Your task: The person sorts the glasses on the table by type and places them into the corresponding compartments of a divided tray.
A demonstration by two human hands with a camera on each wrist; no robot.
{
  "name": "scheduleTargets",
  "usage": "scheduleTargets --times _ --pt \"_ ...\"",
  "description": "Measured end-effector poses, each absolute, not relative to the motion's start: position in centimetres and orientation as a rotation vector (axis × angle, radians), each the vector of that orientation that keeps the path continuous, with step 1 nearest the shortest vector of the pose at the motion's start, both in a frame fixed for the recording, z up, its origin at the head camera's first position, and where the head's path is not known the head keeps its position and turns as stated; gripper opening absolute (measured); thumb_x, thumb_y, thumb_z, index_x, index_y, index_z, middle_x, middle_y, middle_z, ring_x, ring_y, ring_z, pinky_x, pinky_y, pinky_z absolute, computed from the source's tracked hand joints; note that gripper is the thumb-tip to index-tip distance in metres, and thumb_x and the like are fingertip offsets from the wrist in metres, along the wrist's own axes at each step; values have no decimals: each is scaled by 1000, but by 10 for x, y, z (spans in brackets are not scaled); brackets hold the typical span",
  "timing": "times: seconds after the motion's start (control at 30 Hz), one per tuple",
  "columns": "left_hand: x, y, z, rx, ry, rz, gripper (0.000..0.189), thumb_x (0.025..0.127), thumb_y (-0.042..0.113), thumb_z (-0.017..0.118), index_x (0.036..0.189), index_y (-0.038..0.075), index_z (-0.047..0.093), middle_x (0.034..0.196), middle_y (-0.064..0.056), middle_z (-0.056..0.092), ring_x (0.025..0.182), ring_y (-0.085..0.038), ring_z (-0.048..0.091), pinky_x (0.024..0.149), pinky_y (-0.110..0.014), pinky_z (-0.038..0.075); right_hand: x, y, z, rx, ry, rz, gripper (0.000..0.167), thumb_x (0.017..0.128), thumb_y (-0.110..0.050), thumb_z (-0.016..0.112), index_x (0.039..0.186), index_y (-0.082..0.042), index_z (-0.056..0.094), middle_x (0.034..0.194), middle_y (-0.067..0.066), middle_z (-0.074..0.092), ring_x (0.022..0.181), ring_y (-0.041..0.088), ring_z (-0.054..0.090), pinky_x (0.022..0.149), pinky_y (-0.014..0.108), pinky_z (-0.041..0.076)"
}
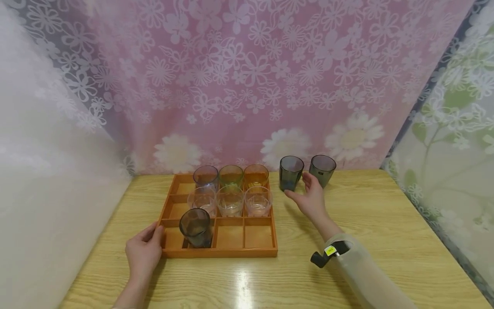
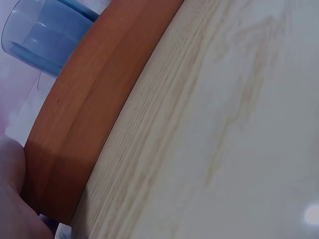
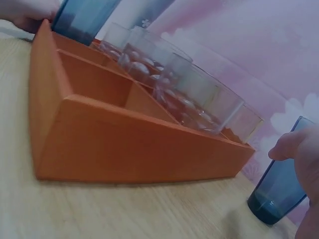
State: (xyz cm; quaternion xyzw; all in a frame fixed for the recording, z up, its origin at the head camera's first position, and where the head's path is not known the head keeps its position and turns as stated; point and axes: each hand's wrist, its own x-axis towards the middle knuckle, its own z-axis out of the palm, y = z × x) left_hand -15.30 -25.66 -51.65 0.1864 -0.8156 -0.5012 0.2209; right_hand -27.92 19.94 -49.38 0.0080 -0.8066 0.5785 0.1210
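At its front-left corner, my left hand (image 1: pixel 143 249) grips the divided wooden tray (image 1: pixel 220 253), thumb over the edge; in the left wrist view part of that hand (image 2: pixel 12 194) shows at the tray's corner. A dark grey glass (image 1: pixel 196 229) stands in the tray's front row. My right hand (image 1: pixel 311 201) is at the nearer of two dark glasses right of the tray, thumb and fingers spread apart beside this blue-grey glass (image 1: pixel 290 174). In the right wrist view a digit overlaps the same glass (image 3: pixel 279 191), whose base is on the table. Contact is unclear.
Three clear glasses (image 1: pixel 230 204) fill part of the tray's middle row. Behind them stand a bluish glass (image 1: pixel 206 176), a green glass (image 1: pixel 230 176) and an amber glass (image 1: pixel 256 175). Another dark glass (image 1: pixel 323 169) stands behind my right hand. A floral curtain (image 1: pixel 247 86) hangs behind the table.
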Motion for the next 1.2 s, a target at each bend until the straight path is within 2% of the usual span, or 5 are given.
scheduleTargets --times 0.2,0.3,0.73,1.03,1.2 --pt "-153 -254 -518 498 -2224 -1416 30 101 16 75 123 -5 76 114 -25 74 87 8 65 67 -8 52 -293 195 -499 -37 -2406 1647 97 89 -17 88 161 6 28 162 29 35 149 44 35 124 49 30" --pt "-153 -253 -519 488 -2218 -1423 29 101 15 74 123 -5 76 113 -26 75 83 15 61 66 -9 53 -300 193 -501 -81 -2406 1625 97 88 -22 89 159 6 30 158 29 39 147 44 39 121 51 34" --pt "-151 -254 -519 475 -2225 -1398 29 101 15 74 122 -5 76 112 -25 75 86 10 63 67 -8 52 -325 186 -499 -124 -2374 1539 96 86 -29 91 159 1 37 155 25 46 145 42 42 118 56 38" --pt "-153 -255 -521 468 -2212 -1398 27 101 13 75 121 -5 77 111 -24 76 91 -4 69 66 -10 53 -323 187 -496 -122 -2430 1534 91 88 -31 89 157 2 39 152 26 48 142 43 44 115 58 39" --pt "-156 -258 -524 475 -2201 -1395 26 101 11 74 121 -4 77 111 -23 76 91 1 68 69 -8 52 -321 185 -494 -90 -2426 1534 92 88 -29 90 157 2 39 152 26 49 143 42 43 116 57 39"
